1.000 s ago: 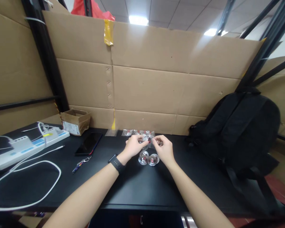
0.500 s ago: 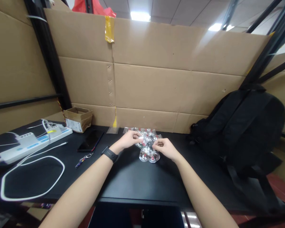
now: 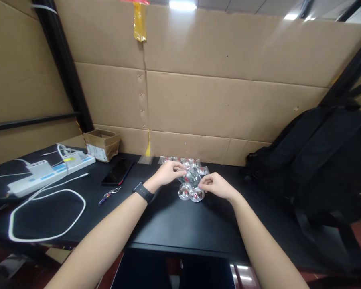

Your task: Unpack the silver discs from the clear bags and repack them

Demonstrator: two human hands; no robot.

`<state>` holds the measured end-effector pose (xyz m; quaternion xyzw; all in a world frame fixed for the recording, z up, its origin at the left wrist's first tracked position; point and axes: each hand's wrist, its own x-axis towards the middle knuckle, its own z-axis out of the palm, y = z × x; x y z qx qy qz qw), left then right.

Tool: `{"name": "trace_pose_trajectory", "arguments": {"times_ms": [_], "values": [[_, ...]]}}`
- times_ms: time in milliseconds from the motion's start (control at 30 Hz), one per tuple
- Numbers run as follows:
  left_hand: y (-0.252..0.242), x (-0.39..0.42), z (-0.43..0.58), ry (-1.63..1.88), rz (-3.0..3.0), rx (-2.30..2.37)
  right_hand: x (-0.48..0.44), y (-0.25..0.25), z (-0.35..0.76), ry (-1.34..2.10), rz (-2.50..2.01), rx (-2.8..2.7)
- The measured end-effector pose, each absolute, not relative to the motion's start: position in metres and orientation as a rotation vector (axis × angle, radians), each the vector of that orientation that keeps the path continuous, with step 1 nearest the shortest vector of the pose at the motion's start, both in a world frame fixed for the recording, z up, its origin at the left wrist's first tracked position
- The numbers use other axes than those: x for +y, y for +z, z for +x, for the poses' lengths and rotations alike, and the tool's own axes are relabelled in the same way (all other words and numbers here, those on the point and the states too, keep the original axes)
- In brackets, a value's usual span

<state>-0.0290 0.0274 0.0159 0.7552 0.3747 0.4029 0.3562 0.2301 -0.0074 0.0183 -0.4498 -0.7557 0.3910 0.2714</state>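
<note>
A cluster of shiny silver round discs with red marks, some in clear plastic wrapping, lies near the back of the black table; two discs (image 3: 191, 193) are at its front. My left hand (image 3: 169, 172), with a dark watch (image 3: 143, 192) on the wrist, reaches in from the left. Its thumb and fingers are closed on a clear, shiny wrapped piece (image 3: 189, 176) above the cluster. At the right edge, my right hand (image 3: 215, 185) has its thumb and index finger pinched together; what they grip, if anything, is too small to tell. More wrapped discs (image 3: 192, 162) lie behind the hands.
On the left are a white power strip (image 3: 52, 175), a looped white cable (image 3: 40, 239), a phone (image 3: 118, 171), keys (image 3: 108, 196) and a small cardboard box (image 3: 102, 143). A black backpack (image 3: 325, 160) stands at right. A cardboard wall (image 3: 192, 104) closes off the back.
The camera view has tipped downward slightly. My right hand has shifted a little toward me and to the right relative to the discs. My left hand keeps its closed grip over the cluster.
</note>
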Motion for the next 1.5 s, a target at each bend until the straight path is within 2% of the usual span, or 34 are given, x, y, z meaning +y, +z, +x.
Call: {"name": "trace_pose_trajectory", "arguments": {"times_ms": [600,933,1033,1267,1500], "values": [[0.025,0.019,-0.022,1.199,1.930,0.921,-0.006,0.017,0.227,0.951,-1.198,-2.079],[0.027,0.014,-0.013,1.297,1.859,0.855,-0.004,0.012,0.214,0.438,-1.098,-1.923],[0.029,0.011,-0.011,1.302,1.847,0.800,-0.008,0.016,0.205,0.503,-1.031,-1.839],[0.023,0.013,-0.008,1.226,1.712,0.714,-0.014,0.020,0.197,1.067,-0.943,-1.464],[0.021,0.011,-0.009,0.976,1.804,0.656,-0.017,0.024,0.201,1.184,-0.959,-1.382]]}}
